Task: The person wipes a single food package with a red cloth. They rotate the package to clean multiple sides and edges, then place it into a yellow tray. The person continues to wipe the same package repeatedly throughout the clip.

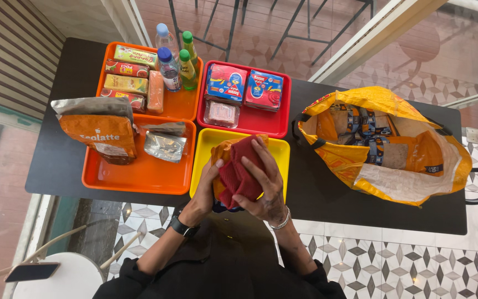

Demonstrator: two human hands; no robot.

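- Both hands meet over the near edge of the yellow tray (276, 148), which sits on the black table (327, 188) directly in front of the person.
- Held item: a dark red cloth-like bundle (238, 169) lying against an orange-yellow packet (223, 150). Whether cloth wraps packet or only lies on it, cannot tell.
- Right hand (265, 185): fingers spread and curled over the top and right side of the red bundle, clasping it from above; beaded bracelet at the wrist.
- Left hand (208, 188): thumb and fingers closed against the left side of the packet, pressing it toward the right hand; dark watch on the wrist.
- Key relation: the bundle's long axis runs from near-left to far-right, tilted away from the body. It lies between the two palms, touching both; neither hand is clearly nearer, though the right covers more of it.
- Bundle overhangs the tray's near rim; its lower end is hidden behind the hands.
- Surroundings: near orange tray (134, 177) to the left holds a large orange foil bag (103, 133) and a small silver pouch (164, 145).
- Far orange tray (186, 102) holds boxed cartons and bottles (175, 61).
- Red tray (261, 123) holds red-and-blue packs (244, 86).
- Yellow woven shopping bag (383, 144) lies open to the right, well apart from the hands.
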